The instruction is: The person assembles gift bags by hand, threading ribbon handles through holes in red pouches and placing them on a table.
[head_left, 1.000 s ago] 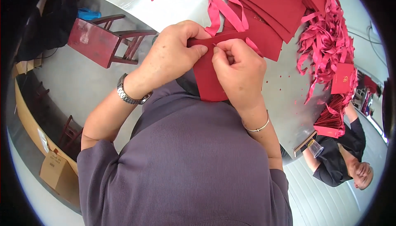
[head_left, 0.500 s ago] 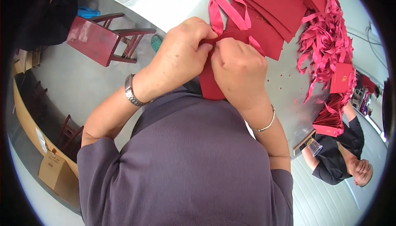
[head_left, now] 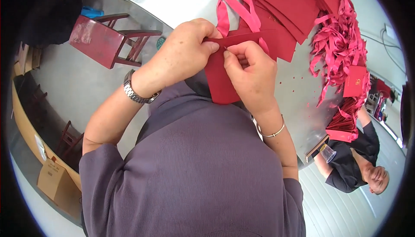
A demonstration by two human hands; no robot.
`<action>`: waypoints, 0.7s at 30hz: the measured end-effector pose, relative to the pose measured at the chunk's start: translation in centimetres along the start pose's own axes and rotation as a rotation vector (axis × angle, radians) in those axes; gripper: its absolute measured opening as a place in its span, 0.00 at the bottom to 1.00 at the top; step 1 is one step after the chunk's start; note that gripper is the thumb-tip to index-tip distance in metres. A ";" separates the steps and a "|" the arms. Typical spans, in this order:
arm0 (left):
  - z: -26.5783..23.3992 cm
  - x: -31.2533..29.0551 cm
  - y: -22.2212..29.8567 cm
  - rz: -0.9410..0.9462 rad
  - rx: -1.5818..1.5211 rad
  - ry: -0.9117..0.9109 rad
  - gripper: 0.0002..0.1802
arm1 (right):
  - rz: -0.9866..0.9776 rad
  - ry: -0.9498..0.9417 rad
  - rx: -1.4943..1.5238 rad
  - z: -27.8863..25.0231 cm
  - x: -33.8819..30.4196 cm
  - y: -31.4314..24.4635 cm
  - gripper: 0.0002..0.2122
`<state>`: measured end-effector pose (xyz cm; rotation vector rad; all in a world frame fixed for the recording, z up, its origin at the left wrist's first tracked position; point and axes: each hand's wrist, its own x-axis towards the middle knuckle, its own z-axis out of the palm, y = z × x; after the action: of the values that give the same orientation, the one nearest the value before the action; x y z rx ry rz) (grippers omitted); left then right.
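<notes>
The head camera is the left unit of a side-by-side fisheye pair mounted on the person's head. It faces steeply downward along the front of the body. The shirt [head_left: 190, 172] fills the lower centre at close range. The left hand [head_left: 186, 49] and right hand [head_left: 253, 70] lie above centre, also near the lens. Coverage extends over the table [head_left: 177, 3] at top and right, and the floor [head_left: 103, 79] at left. A co-worker [head_left: 354, 159] appears small and steeply tilted at far right. Straight edges bend toward the rim.
</notes>
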<state>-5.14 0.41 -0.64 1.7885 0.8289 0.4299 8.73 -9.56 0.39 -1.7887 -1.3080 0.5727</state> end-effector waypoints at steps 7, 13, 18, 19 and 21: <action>0.1 -0.3 -0.1 -0.034 -0.013 0.026 0.09 | 0.114 -0.097 0.044 -0.4 0.2 0.1 0.02; 0.2 -0.1 -0.2 -0.095 -0.091 0.020 0.09 | -0.153 -0.081 -0.209 0.0 1.1 0.1 0.04; 0.7 -0.3 -0.9 0.119 -0.025 0.121 0.08 | -0.240 -0.125 -0.422 0.1 1.7 -0.9 0.04; 0.7 -0.4 -0.9 0.120 -0.025 0.122 0.08 | -0.160 -0.112 -0.322 0.3 1.9 -0.9 0.03; 0.7 -0.4 -0.8 0.156 0.031 0.147 0.07 | -0.078 -0.099 -0.226 0.5 2.0 -0.7 0.03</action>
<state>-5.25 -0.24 -1.63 1.8743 0.8028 0.6601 8.66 -7.46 0.94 -1.9007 -1.5557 0.4911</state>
